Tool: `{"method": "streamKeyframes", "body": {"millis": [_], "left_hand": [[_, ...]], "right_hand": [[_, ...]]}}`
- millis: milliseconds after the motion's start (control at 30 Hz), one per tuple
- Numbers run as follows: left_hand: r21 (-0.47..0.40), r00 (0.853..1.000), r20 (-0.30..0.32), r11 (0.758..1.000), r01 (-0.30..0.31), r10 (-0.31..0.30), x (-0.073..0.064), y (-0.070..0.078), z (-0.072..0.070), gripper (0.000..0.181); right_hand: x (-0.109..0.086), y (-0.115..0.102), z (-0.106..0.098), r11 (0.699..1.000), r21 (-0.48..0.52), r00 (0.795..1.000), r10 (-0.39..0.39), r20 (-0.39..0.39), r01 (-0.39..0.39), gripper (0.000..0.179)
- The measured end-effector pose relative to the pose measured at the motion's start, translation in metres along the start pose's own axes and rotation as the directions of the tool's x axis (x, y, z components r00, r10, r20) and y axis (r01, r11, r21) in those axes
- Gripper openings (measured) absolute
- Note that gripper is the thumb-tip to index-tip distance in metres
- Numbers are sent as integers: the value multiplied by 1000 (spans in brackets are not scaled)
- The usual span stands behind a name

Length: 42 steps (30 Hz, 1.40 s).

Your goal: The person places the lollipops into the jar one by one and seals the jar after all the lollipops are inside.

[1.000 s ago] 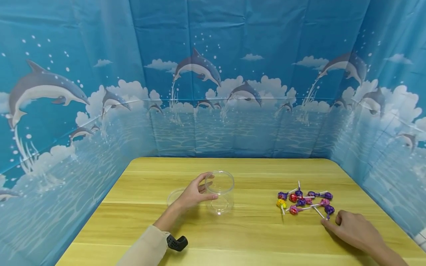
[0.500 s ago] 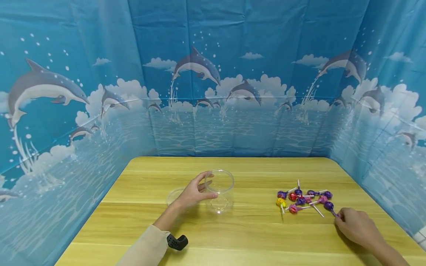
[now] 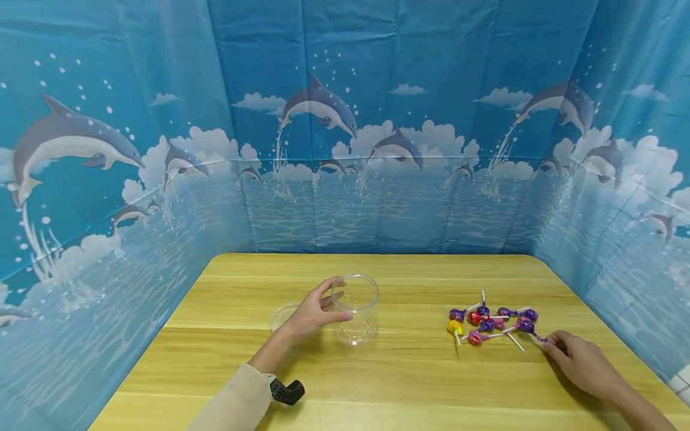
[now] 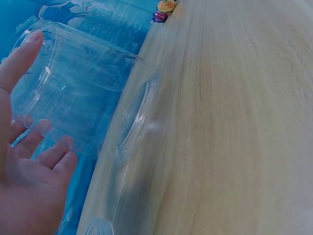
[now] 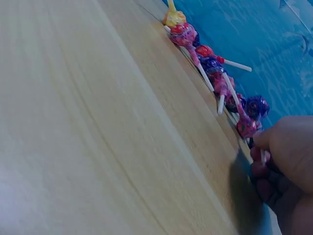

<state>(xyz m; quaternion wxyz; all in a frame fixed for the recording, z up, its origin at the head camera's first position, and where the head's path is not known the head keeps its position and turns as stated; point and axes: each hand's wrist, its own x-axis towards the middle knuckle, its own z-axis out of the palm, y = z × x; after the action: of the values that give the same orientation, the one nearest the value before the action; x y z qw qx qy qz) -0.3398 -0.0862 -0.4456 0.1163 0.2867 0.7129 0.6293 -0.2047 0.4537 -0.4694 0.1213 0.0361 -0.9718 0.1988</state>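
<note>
A clear plastic jar [image 3: 362, 305] stands upright and uncovered on the table. My left hand [image 3: 312, 312] holds its side, thumb at the front and fingers around the back; the left wrist view shows the thumb near the rim of the jar [image 4: 83, 83]. On the right, my right hand [image 3: 584, 362] pinches the stick of a purple-wrapped lollipop [image 3: 525, 324]. Its head points toward the pile of lollipops [image 3: 487, 324], wrapped in purple, red, pink and yellow. In the right wrist view, curled fingers [image 5: 260, 169] hide most of that stick.
A clear round lid [image 3: 281, 315] lies left of the jar, partly behind the left forearm. The wood-grain table [image 3: 409, 383] backs onto a blue dolphin-print curtain [image 3: 345, 203], which also runs along both sides.
The right hand has taken hold of the purple lollipop by its stick and turned it, and the lollipop's head has shifted up and left. The left hand and jar stay put.
</note>
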Motion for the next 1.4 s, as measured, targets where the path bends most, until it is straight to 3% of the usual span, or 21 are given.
{"method": "streamKeyframes", "body": {"millis": [133,300,533,700,800,1200,1400], "left_hand": [[-4,1000,0,1000,-2,2,0,0,-1,81],[-9,1000,-5,1000,-1,1,-1,1,-2,80],[-10,1000,-1,1000,-10,10,-3,0,-3,81],[-29,1000,8,1000,-2,2,-3,-2,-4,80],[-43,1000,17,999,1,-1,-2,-3,-5,79],[-85,999,49,996,1,3,-1,-2,-6,81],[-114,998,61,993,-9,16,1,-3,-6,82]], "right_hand": [[1,8,-2,994,104,1000,22,-14,-20,15],[3,13,-6,970,238,999,48,11,-49,32],[9,7,-8,941,330,997,71,15,-72,44],[17,-4,-12,903,412,992,103,76,-126,56],[22,-12,-13,894,428,991,110,81,-134,58],[57,-55,-9,875,471,992,68,106,-110,60],[75,-81,-3,862,503,996,30,79,-66,53]]}}
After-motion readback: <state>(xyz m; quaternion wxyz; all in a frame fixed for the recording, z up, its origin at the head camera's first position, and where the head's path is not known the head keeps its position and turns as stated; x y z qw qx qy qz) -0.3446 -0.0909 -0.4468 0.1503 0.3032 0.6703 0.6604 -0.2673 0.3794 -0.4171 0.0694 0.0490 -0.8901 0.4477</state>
